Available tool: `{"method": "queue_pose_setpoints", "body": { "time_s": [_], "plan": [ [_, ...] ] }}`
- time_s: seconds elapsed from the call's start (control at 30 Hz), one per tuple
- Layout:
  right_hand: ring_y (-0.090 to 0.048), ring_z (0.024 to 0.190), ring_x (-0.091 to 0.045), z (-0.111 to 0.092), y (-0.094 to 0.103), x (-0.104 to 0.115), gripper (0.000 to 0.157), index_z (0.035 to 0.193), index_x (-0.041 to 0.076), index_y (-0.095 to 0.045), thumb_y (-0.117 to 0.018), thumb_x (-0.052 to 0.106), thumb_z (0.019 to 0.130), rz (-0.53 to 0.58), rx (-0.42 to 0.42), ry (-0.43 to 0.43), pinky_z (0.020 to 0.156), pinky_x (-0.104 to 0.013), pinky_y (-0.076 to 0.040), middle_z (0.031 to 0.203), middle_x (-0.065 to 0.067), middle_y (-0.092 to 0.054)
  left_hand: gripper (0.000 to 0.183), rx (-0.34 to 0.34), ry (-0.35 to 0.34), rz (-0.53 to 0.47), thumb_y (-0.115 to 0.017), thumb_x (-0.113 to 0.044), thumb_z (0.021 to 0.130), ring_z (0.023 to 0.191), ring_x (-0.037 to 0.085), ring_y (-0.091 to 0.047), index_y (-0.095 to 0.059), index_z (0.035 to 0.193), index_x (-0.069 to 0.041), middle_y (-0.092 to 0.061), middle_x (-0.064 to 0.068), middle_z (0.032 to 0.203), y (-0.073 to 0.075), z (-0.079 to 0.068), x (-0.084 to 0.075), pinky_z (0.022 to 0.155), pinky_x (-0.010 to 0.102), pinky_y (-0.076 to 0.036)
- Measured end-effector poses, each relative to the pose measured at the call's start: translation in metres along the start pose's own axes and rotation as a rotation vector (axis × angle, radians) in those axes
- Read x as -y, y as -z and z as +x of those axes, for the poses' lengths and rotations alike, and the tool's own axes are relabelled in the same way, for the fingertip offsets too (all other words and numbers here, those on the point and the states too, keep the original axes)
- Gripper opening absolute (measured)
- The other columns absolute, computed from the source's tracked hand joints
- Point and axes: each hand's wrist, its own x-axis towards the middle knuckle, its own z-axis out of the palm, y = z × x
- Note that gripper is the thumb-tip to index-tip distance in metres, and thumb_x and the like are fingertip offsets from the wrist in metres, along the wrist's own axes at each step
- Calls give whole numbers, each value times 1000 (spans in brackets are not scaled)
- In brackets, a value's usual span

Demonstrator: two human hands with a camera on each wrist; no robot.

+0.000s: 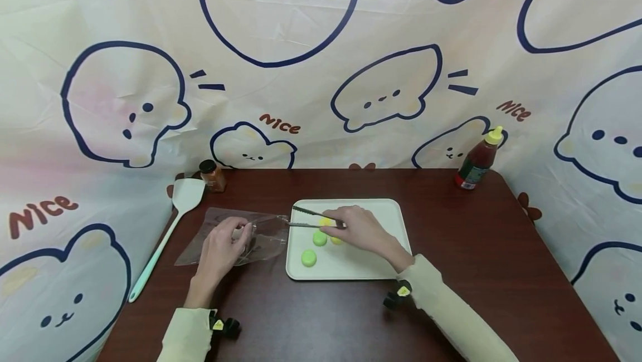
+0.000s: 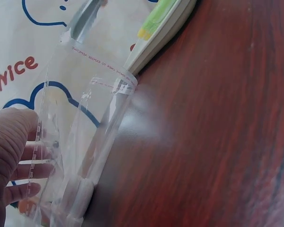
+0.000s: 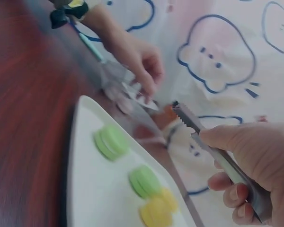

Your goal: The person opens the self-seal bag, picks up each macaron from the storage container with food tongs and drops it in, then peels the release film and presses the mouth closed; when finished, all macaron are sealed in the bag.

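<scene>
My left hand (image 1: 224,246) pinches the near edge of a clear plastic bag (image 1: 268,239) and lifts its upper layer off the table. Through the film shows a pale, round piece (image 2: 78,196) like a macaron. Above the white tray (image 1: 368,259), my right hand (image 1: 358,228) grips metal tongs (image 3: 222,163). Their tips point left at the bag's mouth and stand apart, with nothing seen between them. Green macarons (image 1: 309,258) and yellow macarons (image 3: 156,213) lie on the tray, the yellow ones partly covered by the right hand in the head view.
A spatula (image 1: 186,195) with a pale green handle lies along the table's left side. A small black-capped jar (image 1: 214,177) stands at the back left. A red sauce bottle (image 1: 476,164) with a yellow cap stands at the back right. Patterned cloth (image 1: 311,94) hangs behind the table.
</scene>
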Motion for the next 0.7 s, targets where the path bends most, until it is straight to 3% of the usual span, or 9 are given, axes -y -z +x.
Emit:
{"method": "queue_pose_setpoints", "body": {
  "time_s": [0.17, 0.5, 0.7],
  "plan": [
    [-46, 60, -5, -23, 16, -15, 47, 134, 22, -73, -69, 52, 99, -21, -46, -73, 53, -25, -37, 69, 17, -54, 12, -7, 3, -17, -72, -21, 101, 89, 32, -72, -74, 102, -9, -75, 11, 101, 0, 0, 2, 75, 54, -58],
    [-49, 64, -8, -77, 33, -38, 45, 132, 21, -74, -78, 46, 94, 3, -79, -226, 53, -26, -40, 71, 17, -56, 11, -35, -5, -55, -71, -21, 101, 90, 31, -72, -75, 102, -11, -75, 10, 103, -5, 1, 5, 77, 54, -57],
    [-50, 65, -8, -90, 34, -41, 47, 132, 21, -75, -80, 46, 92, 15, -93, -239, 54, -26, -41, 72, 17, -58, 9, -44, -14, -54, -73, -21, 100, 90, 30, -72, -75, 101, -12, -75, 9, 101, -6, 0, 6, 77, 53, -58]
  ]
}}
